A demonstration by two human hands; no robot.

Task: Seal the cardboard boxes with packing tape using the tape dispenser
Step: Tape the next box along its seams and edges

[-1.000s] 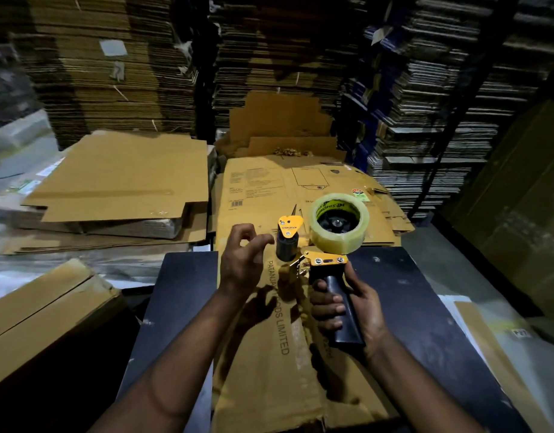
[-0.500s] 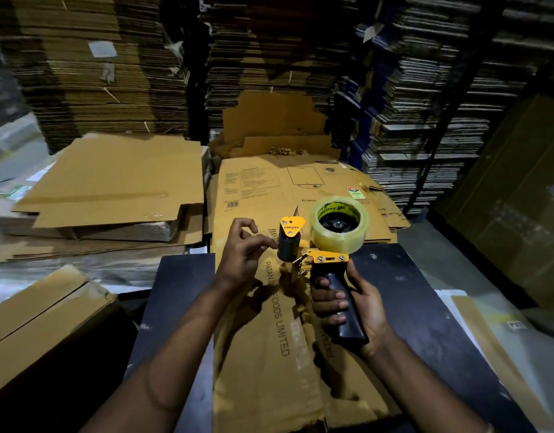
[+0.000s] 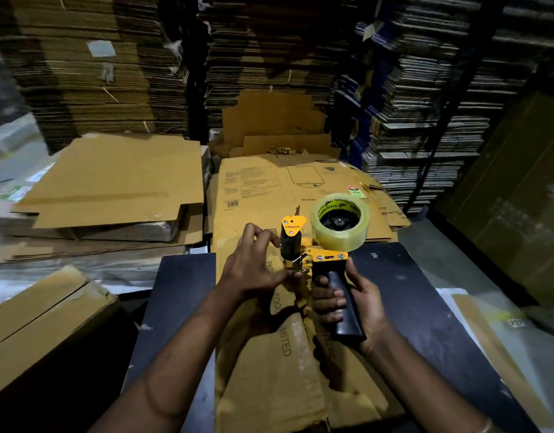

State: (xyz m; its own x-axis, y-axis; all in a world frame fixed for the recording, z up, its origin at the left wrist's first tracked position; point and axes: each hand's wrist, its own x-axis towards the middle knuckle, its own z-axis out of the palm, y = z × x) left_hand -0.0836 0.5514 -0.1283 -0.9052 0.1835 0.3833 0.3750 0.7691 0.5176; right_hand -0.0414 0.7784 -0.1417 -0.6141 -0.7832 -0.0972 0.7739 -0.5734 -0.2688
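One tape dispenser (image 3: pixel 316 254), one tape roll (image 3: pixel 339 221), two hands.

tape dispenser (image 3: pixel 324 245) above flattened box (image 3: pixel 278 354) on table (image 3: pixel 425 307); cardboard stacks (image 3: pixel 106 73) behind.

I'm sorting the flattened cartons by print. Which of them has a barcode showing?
The flattened carton straight ahead, just beyond the tape dispenser. A barcode sits near its left edge; the flattened carton to the left shows plain brown.
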